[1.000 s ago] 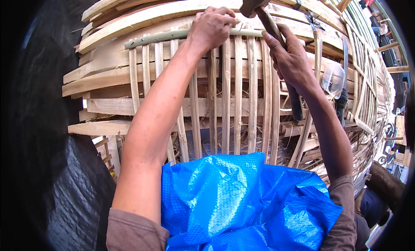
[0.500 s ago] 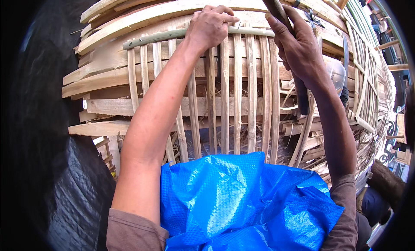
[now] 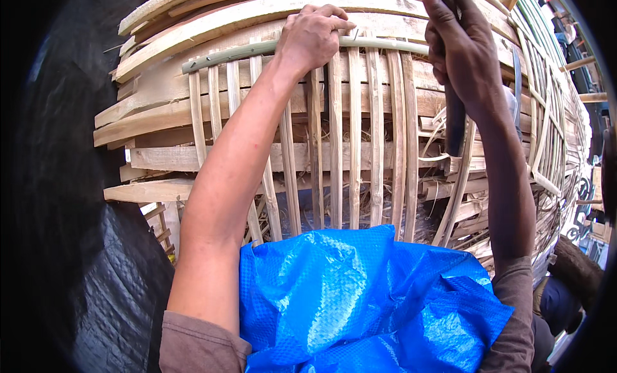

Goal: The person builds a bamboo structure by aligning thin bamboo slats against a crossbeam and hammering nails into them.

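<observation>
My left hand point(image 3: 313, 35) is closed on a thin green bamboo strip point(image 3: 225, 53) that runs across the top of a frame of upright bamboo slats point(image 3: 353, 135). My right hand point(image 3: 459, 45) is raised at the upper right, gripping the dark handle of a hammer point(image 3: 455, 119). The hammer's head is out of view above the top edge; the end of its handle hangs down below my wrist. Both forearms reach up from the lower edge over the slats.
A crumpled blue plastic sheet point(image 3: 360, 302) covers my lap below the slats. Black plastic sheeting point(image 3: 109, 289) lies at the left. Stacked curved wooden planks point(image 3: 193, 26) sit behind the frame, and more bamboo frames point(image 3: 553, 116) curve away at the right.
My right hand has lifted the hammer upward, taking its head out of view above the frame. My left hand stays on the green strip.
</observation>
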`<state>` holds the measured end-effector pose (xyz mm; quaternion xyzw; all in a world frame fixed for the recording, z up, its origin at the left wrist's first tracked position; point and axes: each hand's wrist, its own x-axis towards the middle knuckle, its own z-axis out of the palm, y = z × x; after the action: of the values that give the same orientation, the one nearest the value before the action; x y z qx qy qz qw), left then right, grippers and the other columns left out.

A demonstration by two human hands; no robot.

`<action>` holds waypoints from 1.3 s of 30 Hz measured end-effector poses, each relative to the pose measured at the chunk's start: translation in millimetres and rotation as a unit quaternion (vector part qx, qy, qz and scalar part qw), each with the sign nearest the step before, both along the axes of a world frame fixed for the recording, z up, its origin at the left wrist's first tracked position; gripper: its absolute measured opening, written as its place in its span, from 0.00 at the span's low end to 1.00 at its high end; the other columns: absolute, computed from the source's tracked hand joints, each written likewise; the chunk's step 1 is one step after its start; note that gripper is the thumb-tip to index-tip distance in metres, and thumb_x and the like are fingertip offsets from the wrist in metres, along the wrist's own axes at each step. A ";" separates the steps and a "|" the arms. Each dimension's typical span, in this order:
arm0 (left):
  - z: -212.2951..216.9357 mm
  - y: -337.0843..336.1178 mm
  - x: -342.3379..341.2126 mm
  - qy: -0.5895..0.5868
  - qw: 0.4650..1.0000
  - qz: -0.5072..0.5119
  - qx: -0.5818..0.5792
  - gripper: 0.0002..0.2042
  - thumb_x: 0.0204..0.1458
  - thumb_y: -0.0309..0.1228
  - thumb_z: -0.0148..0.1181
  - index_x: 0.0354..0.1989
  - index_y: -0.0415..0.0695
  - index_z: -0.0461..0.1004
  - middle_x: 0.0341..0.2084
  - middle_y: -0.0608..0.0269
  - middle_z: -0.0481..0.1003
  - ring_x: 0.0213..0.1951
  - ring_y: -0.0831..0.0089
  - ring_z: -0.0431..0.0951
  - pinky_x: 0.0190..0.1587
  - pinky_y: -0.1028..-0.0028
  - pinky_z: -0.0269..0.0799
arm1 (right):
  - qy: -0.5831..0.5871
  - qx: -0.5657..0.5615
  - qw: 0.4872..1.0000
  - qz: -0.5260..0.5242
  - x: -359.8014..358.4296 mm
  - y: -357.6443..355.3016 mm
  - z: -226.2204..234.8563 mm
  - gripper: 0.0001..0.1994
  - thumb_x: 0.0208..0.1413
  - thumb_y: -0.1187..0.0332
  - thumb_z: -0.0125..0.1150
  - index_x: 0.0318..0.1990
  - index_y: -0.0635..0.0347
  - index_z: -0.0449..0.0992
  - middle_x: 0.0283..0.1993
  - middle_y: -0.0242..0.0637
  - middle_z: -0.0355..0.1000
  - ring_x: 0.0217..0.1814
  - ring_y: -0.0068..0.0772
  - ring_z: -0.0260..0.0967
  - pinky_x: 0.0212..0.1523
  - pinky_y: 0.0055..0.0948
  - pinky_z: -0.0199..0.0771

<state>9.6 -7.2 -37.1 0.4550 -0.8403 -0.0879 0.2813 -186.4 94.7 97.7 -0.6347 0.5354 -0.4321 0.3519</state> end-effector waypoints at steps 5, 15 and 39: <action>8.0 1.2 -8.4 -0.013 1.000 0.008 0.011 0.20 0.57 0.25 0.48 0.45 0.62 0.85 0.52 0.79 0.78 0.57 0.68 0.73 0.65 0.57 0.64 | 0.264 0.033 0.964 -0.024 -4.7 8.2 -37.1 0.23 0.70 0.50 0.48 0.58 0.60 0.69 0.35 0.49 0.75 0.31 0.42 0.74 0.38 0.46 0.73; 7.9 -2.3 -1.9 -0.024 1.000 0.004 0.017 0.18 0.57 0.26 0.47 0.43 0.58 0.86 0.50 0.77 0.80 0.57 0.68 0.74 0.65 0.59 0.64 | 0.309 0.015 0.951 -0.006 1.9 15.8 -39.6 0.17 0.69 0.57 0.51 0.58 0.57 0.66 0.26 0.52 0.74 0.24 0.49 0.74 0.27 0.49 0.66; 0.3 -0.9 -2.4 0.012 1.000 -0.002 -0.022 0.16 0.57 0.28 0.50 0.44 0.55 0.85 0.51 0.76 0.79 0.55 0.64 0.74 0.63 0.61 0.67 | 0.278 0.031 0.960 -0.024 10.0 19.2 -8.3 0.11 0.68 0.65 0.52 0.53 0.58 0.67 0.32 0.54 0.78 0.33 0.56 0.78 0.34 0.53 0.71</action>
<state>7.2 -8.2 -36.8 0.4463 -0.8394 -0.0751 0.3009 -176.4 113.9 89.4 -0.7057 0.6402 -0.2296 0.1983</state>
